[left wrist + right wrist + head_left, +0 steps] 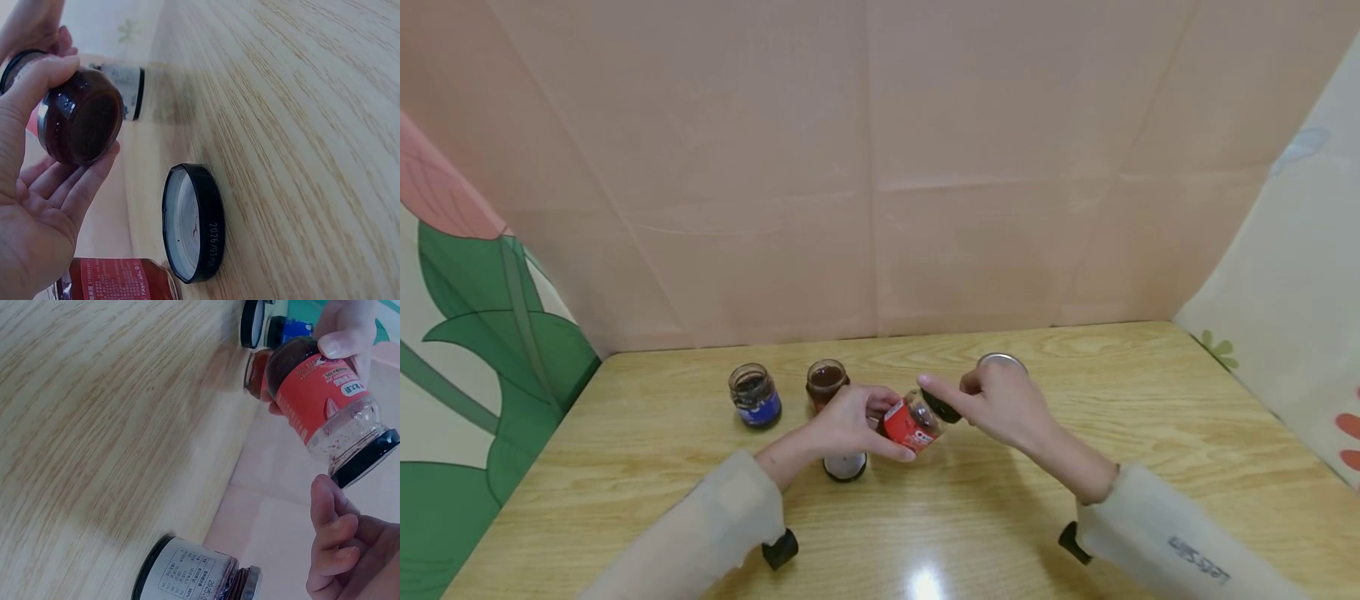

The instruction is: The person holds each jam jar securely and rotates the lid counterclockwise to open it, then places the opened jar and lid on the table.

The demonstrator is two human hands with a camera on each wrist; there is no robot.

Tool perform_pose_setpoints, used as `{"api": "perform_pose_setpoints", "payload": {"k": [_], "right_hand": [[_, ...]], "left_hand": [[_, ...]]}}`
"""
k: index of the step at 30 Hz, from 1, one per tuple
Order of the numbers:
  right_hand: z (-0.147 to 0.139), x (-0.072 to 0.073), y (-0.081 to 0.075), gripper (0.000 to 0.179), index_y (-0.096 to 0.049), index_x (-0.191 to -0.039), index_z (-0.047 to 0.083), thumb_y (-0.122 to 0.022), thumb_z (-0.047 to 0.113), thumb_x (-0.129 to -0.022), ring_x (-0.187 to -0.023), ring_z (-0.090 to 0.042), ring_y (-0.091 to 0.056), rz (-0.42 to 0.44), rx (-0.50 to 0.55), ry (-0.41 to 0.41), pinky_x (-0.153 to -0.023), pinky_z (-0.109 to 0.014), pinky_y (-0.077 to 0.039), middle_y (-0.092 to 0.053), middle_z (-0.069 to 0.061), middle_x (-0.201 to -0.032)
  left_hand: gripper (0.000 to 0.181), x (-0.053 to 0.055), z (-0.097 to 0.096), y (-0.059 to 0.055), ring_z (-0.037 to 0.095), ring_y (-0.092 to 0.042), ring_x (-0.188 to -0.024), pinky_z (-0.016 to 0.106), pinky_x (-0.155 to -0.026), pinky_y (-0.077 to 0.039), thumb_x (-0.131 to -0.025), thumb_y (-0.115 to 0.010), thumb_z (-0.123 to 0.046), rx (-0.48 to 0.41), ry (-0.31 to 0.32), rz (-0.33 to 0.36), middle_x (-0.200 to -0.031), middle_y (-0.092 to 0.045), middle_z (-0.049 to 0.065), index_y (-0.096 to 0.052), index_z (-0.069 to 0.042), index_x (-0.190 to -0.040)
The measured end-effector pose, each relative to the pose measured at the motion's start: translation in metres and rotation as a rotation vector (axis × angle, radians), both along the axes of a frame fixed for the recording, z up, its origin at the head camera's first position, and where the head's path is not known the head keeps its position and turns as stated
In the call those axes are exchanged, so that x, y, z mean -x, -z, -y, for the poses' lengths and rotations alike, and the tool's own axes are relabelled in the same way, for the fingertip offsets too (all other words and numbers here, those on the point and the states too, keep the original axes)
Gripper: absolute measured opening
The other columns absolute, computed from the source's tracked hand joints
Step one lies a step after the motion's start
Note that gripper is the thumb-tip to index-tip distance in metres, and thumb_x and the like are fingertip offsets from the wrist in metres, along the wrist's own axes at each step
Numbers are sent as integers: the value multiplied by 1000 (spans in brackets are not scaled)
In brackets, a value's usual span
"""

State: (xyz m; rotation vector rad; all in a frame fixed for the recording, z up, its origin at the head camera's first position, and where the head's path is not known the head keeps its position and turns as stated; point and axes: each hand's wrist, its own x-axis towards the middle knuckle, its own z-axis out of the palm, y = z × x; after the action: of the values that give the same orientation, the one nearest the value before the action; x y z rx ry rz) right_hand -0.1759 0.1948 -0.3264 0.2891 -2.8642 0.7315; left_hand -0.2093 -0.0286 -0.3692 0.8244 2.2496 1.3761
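Note:
My left hand [861, 421] grips a glass jar with a red label [910, 427], thumb on one side and fingers on the other. The jar is tilted, its dark contents toward the base and its capped end toward my right hand [1007, 404]. With its fingers bent, my right hand pinches the black jar lid [367, 459] at the jar's mouth; part of its grip is hidden. A loose black-rimmed lid [194, 222] lies with its pale inside up on the table, close to my left wrist. Behind my left hand stands an uncovered jar of reddish-brown contents [826, 383].
An uncovered dark jar with a blue label [756, 398] stands at the left. Beyond my right hand is a white-labelled jar [190, 572] with a silver lid, mostly hidden in the head view. A pinkish cloth [872, 183] hangs behind the wooden table [647, 483].

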Motion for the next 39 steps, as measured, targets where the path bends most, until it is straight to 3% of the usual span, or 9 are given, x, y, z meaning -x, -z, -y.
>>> {"api": "perform_pose_setpoints", "payload": {"k": [4,8,13,22,30,39], "right_hand": [[2,-1,1,66,-40,-39,21,-60,69,-79,-46,-9,-34,-45,-14,12,-47,-25,-29,-29,13,-40],[3,-2,3,63,-46,-38,20,-63,66,-78,-50,-11,-39,-86,-13,4,-51,-26,-32,-35,12,-39],[1,-1,5,57,-50,-44,19,-68,62,-77,-53,-10,-40,-76,17,-32,-55,-25,-33,-39,12,-42],[-12,4,9,28,-67,-78,17,-78,42,-75,-56,-6,-49,-61,140,-284,-51,-20,-42,-56,11,-62],[-25,6,11,39,-68,-109,15,-81,32,-76,-69,-8,-54,-55,205,-443,-55,-22,-47,-65,8,-85],[-28,5,10,51,-62,-123,13,-80,26,-77,-74,-7,-55,-31,234,-469,-61,-22,-48,-65,3,-98]], "left_hand": [[61,-1,-1,-2,13,-66,-98,23,-81,-54,-70,-85,-15,3,-1,-5,-112,-68,9,-58,0,-123],[60,-2,-1,-3,13,-65,-98,22,-81,-54,-70,-85,-15,2,-1,-7,-111,-68,9,-59,1,-122],[59,-2,0,-4,12,-65,-98,22,-81,-54,-70,-86,-16,11,-5,-5,-111,-68,7,-60,-2,-121],[57,-3,2,-5,14,-65,-100,23,-82,-55,-70,-86,-16,6,10,-27,-112,-68,9,-60,-2,-119],[57,-3,4,-4,13,-65,-101,28,-84,-55,-70,-86,-16,7,-2,-3,-113,-68,7,-61,-4,-120],[55,-1,5,-4,13,-65,-99,27,-83,-55,-71,-85,-16,-8,10,-15,-111,-69,8,-61,-3,-119]]}}
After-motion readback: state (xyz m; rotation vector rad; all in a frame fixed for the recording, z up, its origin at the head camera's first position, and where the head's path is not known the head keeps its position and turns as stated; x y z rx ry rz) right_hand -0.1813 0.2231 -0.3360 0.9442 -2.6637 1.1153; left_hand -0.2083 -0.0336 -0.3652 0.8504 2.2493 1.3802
